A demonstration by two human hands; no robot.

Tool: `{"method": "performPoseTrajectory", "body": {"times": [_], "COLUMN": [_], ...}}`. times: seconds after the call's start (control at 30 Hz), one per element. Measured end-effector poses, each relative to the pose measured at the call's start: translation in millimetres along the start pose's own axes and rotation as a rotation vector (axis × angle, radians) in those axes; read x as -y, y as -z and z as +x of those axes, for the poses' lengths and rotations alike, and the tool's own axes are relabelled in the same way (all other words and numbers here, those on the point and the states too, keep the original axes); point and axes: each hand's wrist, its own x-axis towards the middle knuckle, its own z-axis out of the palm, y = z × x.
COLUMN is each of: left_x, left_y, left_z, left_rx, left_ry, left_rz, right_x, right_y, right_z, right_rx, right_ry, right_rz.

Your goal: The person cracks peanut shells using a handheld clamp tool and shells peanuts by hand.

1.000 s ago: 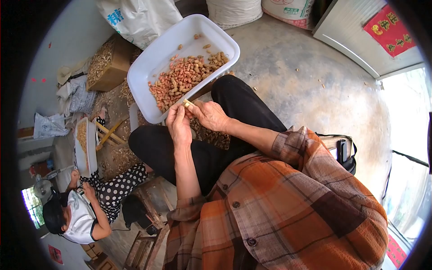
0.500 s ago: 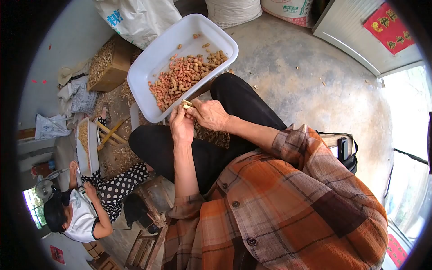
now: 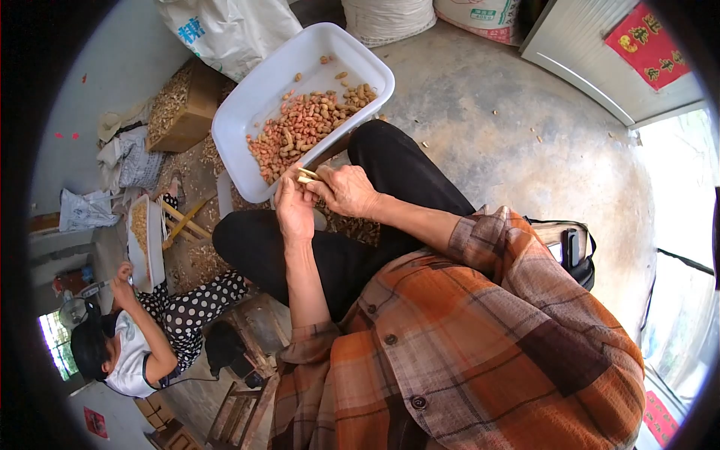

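Observation:
My right hand is closed round a pair of pale wooden strips, which look like small bamboo tongs. Their ends point at the fingers of my left hand. That hand is cupped with its fingertips pinched close to the strips; what lies in them is hidden. Just beyond both hands, a white plastic tub tilts across my knees. It holds pink shelled peanuts and tan unshelled peanuts, the unshelled ones mostly on the right. Broken shells lie below, between my legs.
At the left a person sits by another white tub with pale contents. A cardboard box of shells and a white sack stand behind my tub. A wooden stool is at lower left; a black bag lies right.
Both my hands have shifted slightly left, and the pale strips show more apart. The other person's hands have come together near their tub.

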Motion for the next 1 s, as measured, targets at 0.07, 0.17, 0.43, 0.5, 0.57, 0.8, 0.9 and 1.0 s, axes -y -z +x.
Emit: {"method": "performPoseTrajectory", "body": {"times": [0.07, 0.17, 0.43, 0.5, 0.57, 0.8, 0.9, 1.0], "left_x": [0, -2, -1, 2, 2, -4, -4, -10], "left_y": [6, -4, 1, -2, -2, -5, -2, -4], "left_z": [-2, -6, -3, -4, -5, -5, -4, -10], "left_rx": [-0.010, -0.088, -0.134, -0.175, -0.206, -0.225, -0.183, -0.205], "left_ry": [-0.002, -0.031, -0.091, -0.164, -0.176, -0.322, -0.368, -0.090], "left_rz": [0.091, 0.203, 0.532, 0.676, 0.798, 1.247, 1.250, 0.722], "right_x": [3, 2, 1, 2, 0, 1, 7, 5], "right_y": [1, -1, -1, -1, -4, -4, 2, 1], "right_z": [-1, -2, -3, -2, -2, -4, -3, -2], "right_rx": [0.003, -0.024, -0.043, -0.040, -0.021, 0.032, 0.108, 0.101], "right_ry": [0.000, 0.066, 0.150, 0.162, 0.129, 0.116, 0.075, 0.072], "right_rz": [-0.034, -0.101, -0.196, -0.215, -0.218, -0.231, -0.229, -0.228]}}
